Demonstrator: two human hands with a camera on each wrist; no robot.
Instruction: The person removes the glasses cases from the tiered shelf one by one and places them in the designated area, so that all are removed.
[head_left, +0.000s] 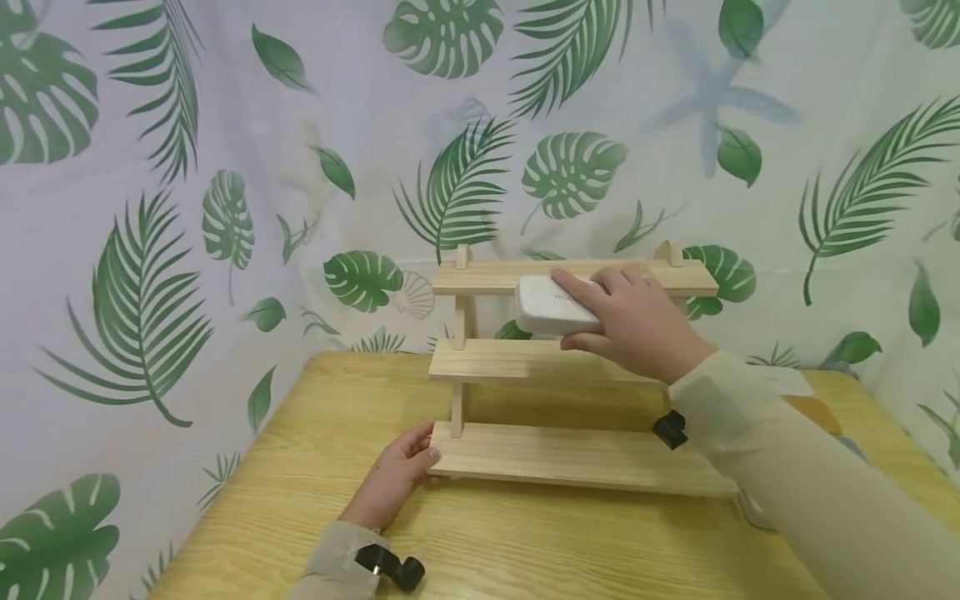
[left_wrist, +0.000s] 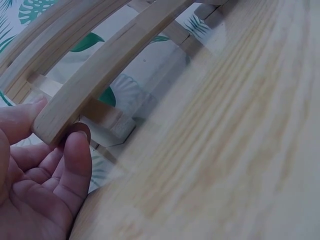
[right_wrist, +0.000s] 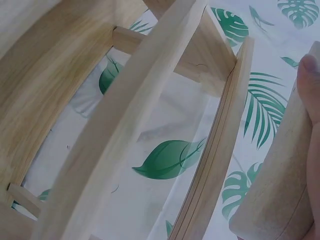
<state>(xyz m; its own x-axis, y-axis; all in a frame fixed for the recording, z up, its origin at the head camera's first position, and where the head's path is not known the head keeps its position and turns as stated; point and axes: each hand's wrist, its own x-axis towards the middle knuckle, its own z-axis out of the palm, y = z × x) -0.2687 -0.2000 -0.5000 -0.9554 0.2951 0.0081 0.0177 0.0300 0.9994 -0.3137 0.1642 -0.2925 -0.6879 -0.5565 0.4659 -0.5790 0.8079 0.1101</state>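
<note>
A three-tier wooden display stand (head_left: 585,457) stands on the table. My left hand (head_left: 393,475) grips the left end of its lowest board, thumb above and fingers beneath; the left wrist view shows this board (left_wrist: 62,112) pinched at its end. In my right hand (head_left: 641,325) is a white rounded case (head_left: 546,310) with faint lettering, held in front of the top board. From the right wrist, the case (right_wrist: 275,192) appears at the right edge, apart from the stand's boards, with part of the hand (right_wrist: 311,95) on it.
Partly behind my right sleeve lie a white flat item (head_left: 783,381), an orange-brown item (head_left: 813,412) and a bluish one (head_left: 853,447). A whitish object (head_left: 756,512) shows by the stand's lower right end. A leaf-print curtain (head_left: 337,125) hangs behind the wooden table (head_left: 315,442).
</note>
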